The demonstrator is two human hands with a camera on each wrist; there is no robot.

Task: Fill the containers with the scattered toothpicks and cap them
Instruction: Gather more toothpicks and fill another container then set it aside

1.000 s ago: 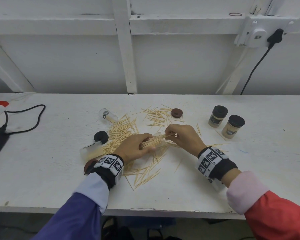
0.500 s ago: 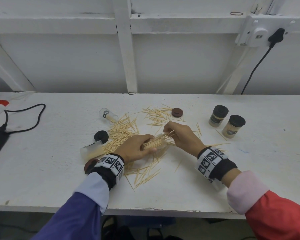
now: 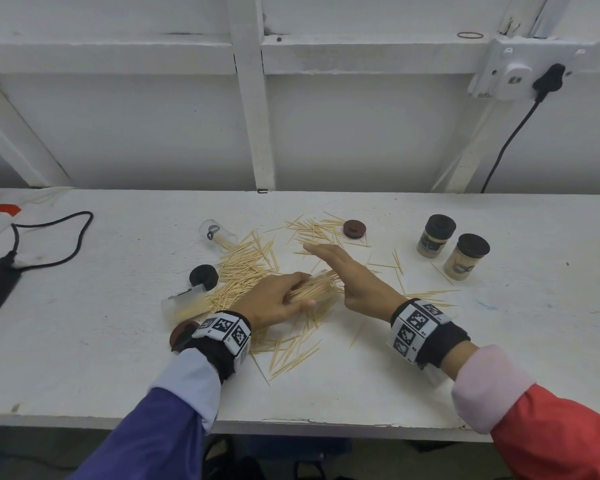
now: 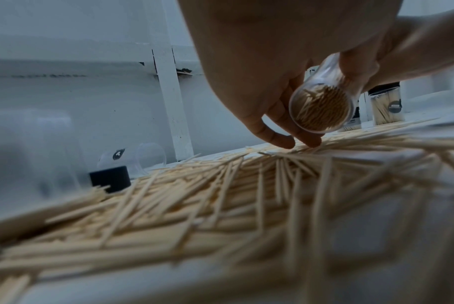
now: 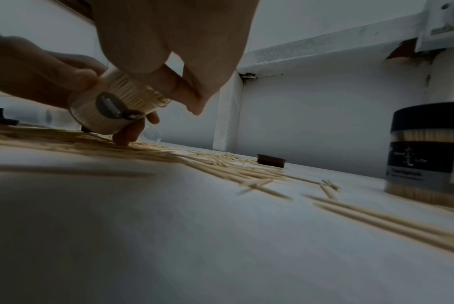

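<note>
My left hand [image 3: 303, 289] grips a clear container [image 3: 314, 289] packed with toothpicks, lying tilted just above the table. Its round bottom faces the left wrist view [image 4: 321, 109], and its dark label shows in the right wrist view [image 5: 111, 111]. My right hand [image 3: 338, 268] is flat with straight fingers, its palm against the toothpick ends that stick out of the container's mouth. Scattered toothpicks [image 3: 246, 268] cover the table around both hands. A black cap [image 3: 204, 276] and a brown cap [image 3: 354, 228] lie loose.
Two capped, filled containers [image 3: 435, 235] [image 3: 466, 256] stand at the right. An empty clear container [image 3: 217, 233] lies at the back left, and another one [image 3: 184, 304] lies by my left wrist. A black cable [image 3: 49, 237] runs along the far left.
My right hand has let go of the toothpicks it pinched at the container's mouth and spread flat against their ends. My left hand keeps its grip in place.
</note>
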